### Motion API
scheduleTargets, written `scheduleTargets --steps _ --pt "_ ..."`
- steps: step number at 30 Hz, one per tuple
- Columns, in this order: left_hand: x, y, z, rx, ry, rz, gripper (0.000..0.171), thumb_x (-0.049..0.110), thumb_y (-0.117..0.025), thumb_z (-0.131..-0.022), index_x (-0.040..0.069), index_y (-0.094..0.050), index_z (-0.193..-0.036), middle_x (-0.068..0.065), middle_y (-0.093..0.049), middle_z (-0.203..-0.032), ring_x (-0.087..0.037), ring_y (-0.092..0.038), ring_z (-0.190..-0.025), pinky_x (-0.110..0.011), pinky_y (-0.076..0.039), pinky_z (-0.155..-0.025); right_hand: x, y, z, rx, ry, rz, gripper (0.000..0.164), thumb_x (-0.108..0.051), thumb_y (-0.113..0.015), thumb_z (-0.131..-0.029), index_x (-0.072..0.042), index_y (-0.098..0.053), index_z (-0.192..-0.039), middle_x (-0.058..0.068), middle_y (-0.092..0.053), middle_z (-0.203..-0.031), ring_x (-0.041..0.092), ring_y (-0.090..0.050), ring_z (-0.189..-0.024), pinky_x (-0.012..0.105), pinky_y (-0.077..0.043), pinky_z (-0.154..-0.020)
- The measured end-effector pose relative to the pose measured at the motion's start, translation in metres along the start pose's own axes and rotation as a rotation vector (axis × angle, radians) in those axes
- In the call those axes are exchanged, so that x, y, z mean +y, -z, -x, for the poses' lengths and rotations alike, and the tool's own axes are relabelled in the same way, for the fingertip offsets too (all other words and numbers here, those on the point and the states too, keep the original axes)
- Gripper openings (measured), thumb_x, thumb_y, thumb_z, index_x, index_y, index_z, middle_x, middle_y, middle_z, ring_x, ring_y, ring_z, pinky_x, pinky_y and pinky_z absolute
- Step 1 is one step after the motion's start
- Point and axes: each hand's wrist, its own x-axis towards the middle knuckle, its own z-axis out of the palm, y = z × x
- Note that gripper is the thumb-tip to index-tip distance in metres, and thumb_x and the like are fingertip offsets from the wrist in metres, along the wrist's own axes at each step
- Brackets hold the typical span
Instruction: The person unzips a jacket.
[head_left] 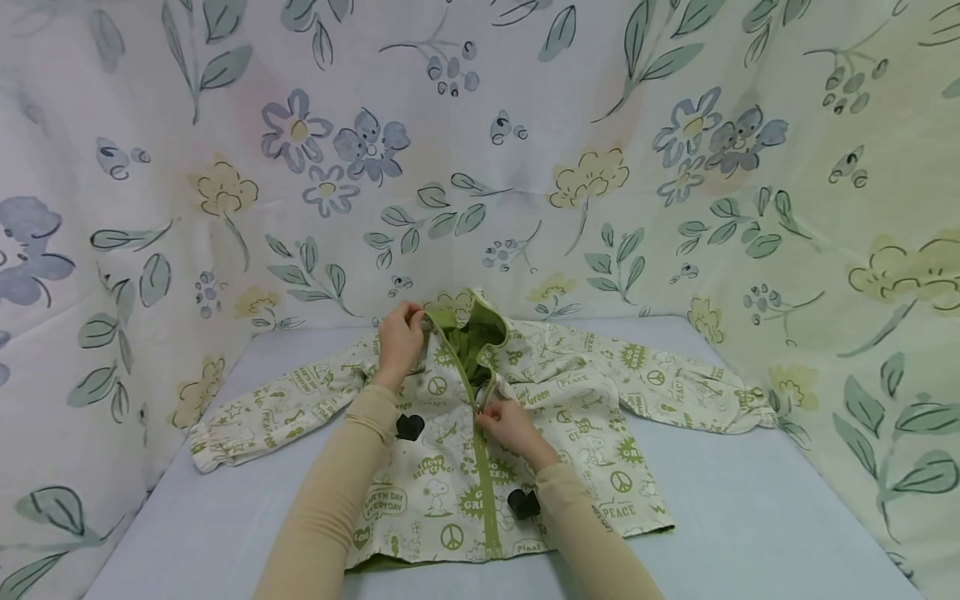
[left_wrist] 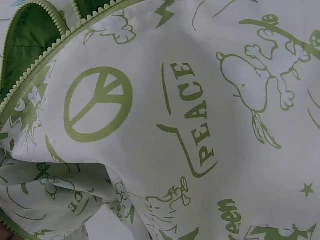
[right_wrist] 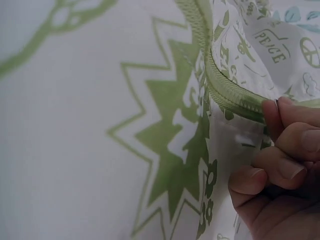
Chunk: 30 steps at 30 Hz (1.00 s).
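Observation:
A white zip-up jacket (head_left: pixel 442 467) with green prints lies front up, its green lining (head_left: pixel 472 337) showing at the open neck. Below the chest the green zipper (head_left: pixel 487 508) is joined; above, its two sides spread apart. My left hand (head_left: pixel 400 343) pinches the collar's left edge and lifts it. At the top of the joined part, my right hand (head_left: pixel 517 429) pinches with thumb and forefinger. Up close in the right wrist view, the right hand (right_wrist: pixel 280 180) has its fingertips on the zipper tape (right_wrist: pixel 235 95); the pull itself is hidden. Cloth fills the left wrist view.
The jacket's sleeves (head_left: pixel 285 408) stretch out to both sides over a pale table (head_left: pixel 757 508). Black heart patches (head_left: pixel 410 427) mark the front. Behind and beside the table hangs a floral curtain (head_left: pixel 480 242).

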Motion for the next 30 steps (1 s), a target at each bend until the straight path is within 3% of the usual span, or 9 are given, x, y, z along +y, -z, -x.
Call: scheduleTargets --steps 7,18,22,30 --pt "-0.001 0.004 -0.001 0.01 0.002 0.018 0.021 0.015 -0.048 -0.098 0.0 -0.062 -0.106 -0.014 -0.061 -0.094 -0.026 -0.056 -0.079 -0.038 -0.046 -0.067 0.0 0.0 0.002 -0.057 0.019 0.017 0.032 -0.019 -0.06 -0.092 -0.008 -0.055 -0.062 -0.006 -0.035 -0.049 0.008 -0.029 -0.042 0.022 -0.029 -0.042" --pt "-0.003 0.006 0.001 0.019 0.008 0.028 0.019 0.014 -0.049 -0.098 0.001 -0.062 -0.103 -0.013 -0.06 -0.09 -0.025 -0.054 -0.073 -0.037 -0.044 -0.062 -0.002 0.001 0.008 -0.085 0.045 0.054 0.032 -0.017 -0.06 -0.092 -0.004 -0.057 -0.063 -0.007 -0.038 -0.048 0.007 -0.031 -0.042 0.021 -0.031 -0.045" --pt "-0.003 0.007 0.001 0.02 0.014 0.032 0.019 0.014 -0.049 -0.098 0.001 -0.062 -0.104 -0.013 -0.06 -0.091 -0.025 -0.054 -0.074 -0.037 -0.044 -0.063 -0.002 0.001 0.011 -0.122 0.018 0.035 0.03 -0.017 -0.06 -0.092 -0.004 -0.059 -0.065 -0.007 -0.039 -0.048 0.007 -0.031 -0.042 0.021 -0.03 -0.044" --pt "-0.003 0.009 0.001 0.045 0.011 0.027 0.017 0.012 -0.05 -0.097 0.001 -0.062 -0.102 -0.015 -0.061 -0.09 -0.027 -0.054 -0.074 -0.043 -0.042 -0.076 0.0 0.0 0.017 -0.19 -0.026 -0.021 0.037 -0.019 -0.057 -0.094 -0.012 -0.047 -0.059 -0.006 -0.032 -0.048 0.008 -0.029 -0.042 0.022 -0.029 -0.043"
